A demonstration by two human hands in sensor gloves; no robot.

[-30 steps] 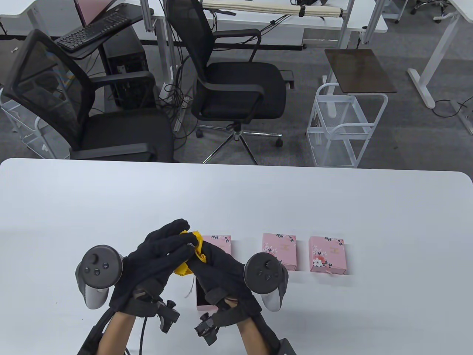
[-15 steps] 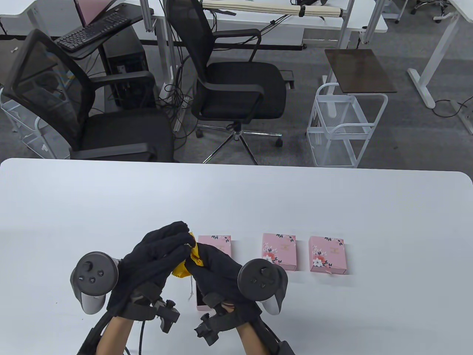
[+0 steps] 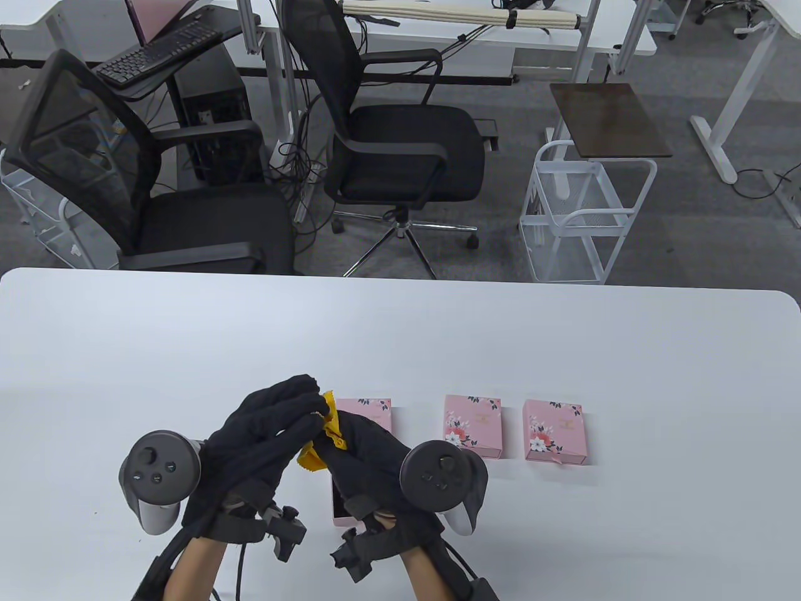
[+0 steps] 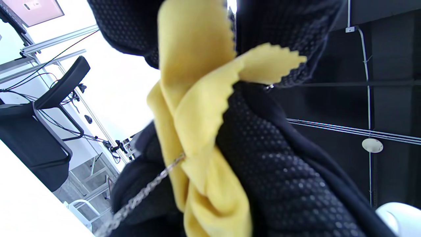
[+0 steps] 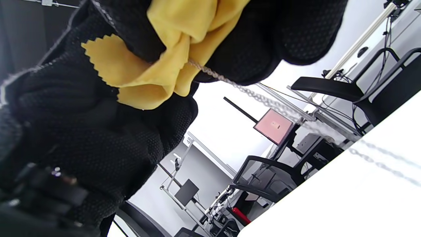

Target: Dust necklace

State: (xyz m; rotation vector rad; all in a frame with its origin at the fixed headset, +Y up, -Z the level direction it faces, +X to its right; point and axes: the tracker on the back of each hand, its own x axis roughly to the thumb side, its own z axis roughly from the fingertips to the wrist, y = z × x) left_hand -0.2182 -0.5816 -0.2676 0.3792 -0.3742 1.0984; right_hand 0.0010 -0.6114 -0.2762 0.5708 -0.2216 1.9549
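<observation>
Left hand and right hand meet above the near table edge, fingers of both curled round a bunched yellow cloth. The necklace, a thin silver chain, runs out of the cloth folds and hangs below the hands. Under the right hand lies an open pink box; contents hidden. Two more pink floral boxes, closed, sit in a row to the right.
</observation>
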